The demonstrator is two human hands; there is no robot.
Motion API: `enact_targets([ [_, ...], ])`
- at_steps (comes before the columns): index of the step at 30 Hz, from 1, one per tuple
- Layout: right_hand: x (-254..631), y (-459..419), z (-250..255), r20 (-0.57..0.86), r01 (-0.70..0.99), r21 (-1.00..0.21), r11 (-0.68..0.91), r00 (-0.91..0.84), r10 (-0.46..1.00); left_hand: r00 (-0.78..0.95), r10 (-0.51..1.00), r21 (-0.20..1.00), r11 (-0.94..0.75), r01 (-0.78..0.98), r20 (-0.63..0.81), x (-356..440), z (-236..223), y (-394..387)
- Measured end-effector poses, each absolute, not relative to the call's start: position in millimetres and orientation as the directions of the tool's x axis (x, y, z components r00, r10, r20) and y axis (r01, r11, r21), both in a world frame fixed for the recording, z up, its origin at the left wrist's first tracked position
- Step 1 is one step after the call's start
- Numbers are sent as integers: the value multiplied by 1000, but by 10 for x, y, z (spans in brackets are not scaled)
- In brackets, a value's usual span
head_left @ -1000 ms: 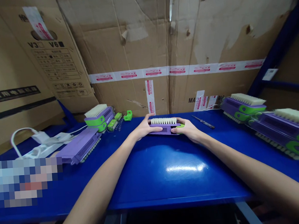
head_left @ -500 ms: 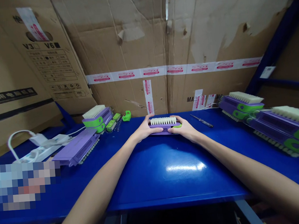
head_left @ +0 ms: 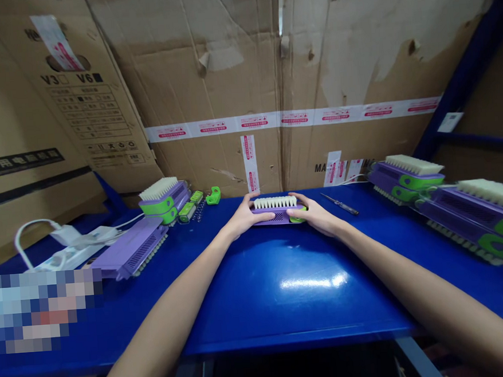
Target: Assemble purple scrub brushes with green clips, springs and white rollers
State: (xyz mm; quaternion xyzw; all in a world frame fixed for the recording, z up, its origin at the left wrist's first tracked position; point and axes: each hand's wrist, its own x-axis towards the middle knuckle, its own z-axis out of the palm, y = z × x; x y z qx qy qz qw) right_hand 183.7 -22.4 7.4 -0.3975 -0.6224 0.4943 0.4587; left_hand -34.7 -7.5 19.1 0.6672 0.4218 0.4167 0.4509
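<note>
Your right hand (head_left: 317, 214) has shifted its thumb up the green end (head_left: 297, 218), seemingly seated, maybe unfastened, and holds the brush (head_left: 280, 216) with your left hand (head_left: 241, 218).

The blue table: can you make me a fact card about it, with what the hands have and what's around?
Left hand: holds one end of the purple brush
Right hand: holds its green end
Bristles: pale, on top
Left side: green piece, left brushes, white power strip
Right side: screwdriver, right brushes
Behind: cardboard, taped
Surface: blue table
</note>
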Motion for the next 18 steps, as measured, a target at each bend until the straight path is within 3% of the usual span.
enact_targets([
  [3, 1863, -201, 56, 178, -16, -984, 180, -248, 952, 281, 941, 957, -239, 166, 186, -339, 167, -54],
  [18, 1873, -235, 107, 174, 127, -969, 214, -265, 948, 271, 931, 899, -322, 295, 245, -383, 161, -67],
])
